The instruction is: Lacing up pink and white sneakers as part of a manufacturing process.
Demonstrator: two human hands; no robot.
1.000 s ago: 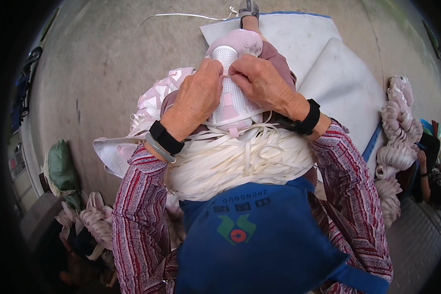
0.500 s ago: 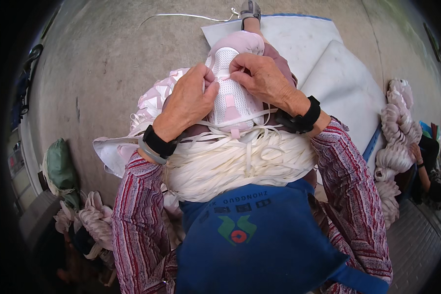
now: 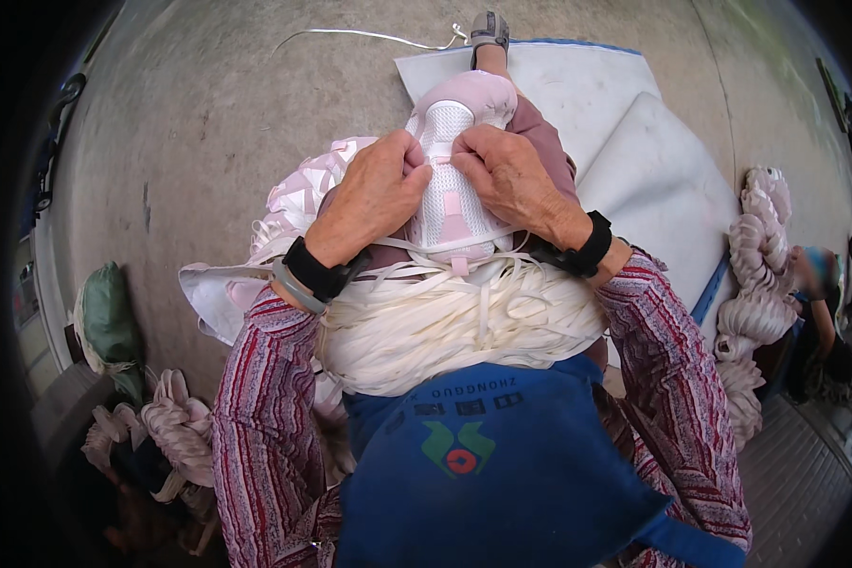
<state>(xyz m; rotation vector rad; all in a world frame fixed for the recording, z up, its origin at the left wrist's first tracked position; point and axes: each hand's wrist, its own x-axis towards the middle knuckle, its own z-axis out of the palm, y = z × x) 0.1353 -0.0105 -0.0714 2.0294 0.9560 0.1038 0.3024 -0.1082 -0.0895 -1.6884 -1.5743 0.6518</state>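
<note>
Change: left hand (image 3: 371, 197) is coming back in over the pink-and-white shoe (image 3: 433, 201); half a second ago it was sitting further out to the left. Right hand (image 3: 519, 182) is staying at mid-shoe, so the gap between fingertips is narrowing. Reads as both hands working the same middle band again.

Fingers: both hands are curling, thumb drawing up to index. Can't tell what, if anything, each is pinching; the contact spots are hidden.

Location: shoe is lying on the person's raised leg, toward the knee end, just beyond the far edge of the cream lace bundle (image 3: 464, 317) on the lap. Grey-white sheet (image 3: 677, 142) is spreading to the right of the leg.

Orientation: long axis is running away from the body, roughly along the leg. Rounded pink end is facing outward; small pink tab (image 3: 459, 267) is pointing back at the lap.
</note>
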